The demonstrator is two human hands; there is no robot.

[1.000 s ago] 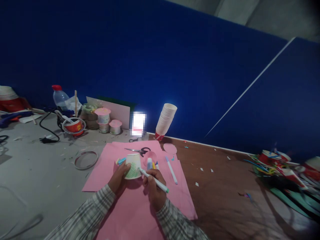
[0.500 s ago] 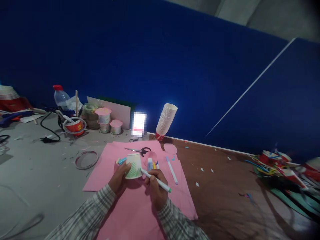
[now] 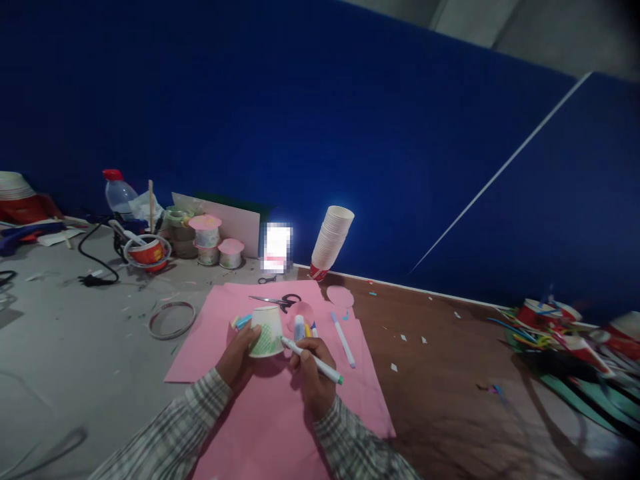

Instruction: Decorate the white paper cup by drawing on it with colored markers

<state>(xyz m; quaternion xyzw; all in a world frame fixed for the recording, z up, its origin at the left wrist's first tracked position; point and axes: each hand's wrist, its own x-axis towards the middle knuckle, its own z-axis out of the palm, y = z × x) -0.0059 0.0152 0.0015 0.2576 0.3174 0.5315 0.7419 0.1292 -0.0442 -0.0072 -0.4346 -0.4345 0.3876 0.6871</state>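
My left hand is closed round the left side of a white paper cup, which is upside down above the pink paper. Green crosshatched marks cover part of the cup's side. Between the fingers of my right hand is a white marker with a green end; its tip is at the cup's right side, though I cannot tell if it touches. Behind the cup lie scissors with black handles. A glue stick and another white marker rest on the pink paper.
A tall leaning stack of paper cups stands at the blue wall. To the left are a tape roll, small cups with pink tops and a red tub. Paper scraps and a cluttered green sheet lie right.
Both hands, the cup and the marker keep nearly the same positions. The whole view has shifted very slightly.
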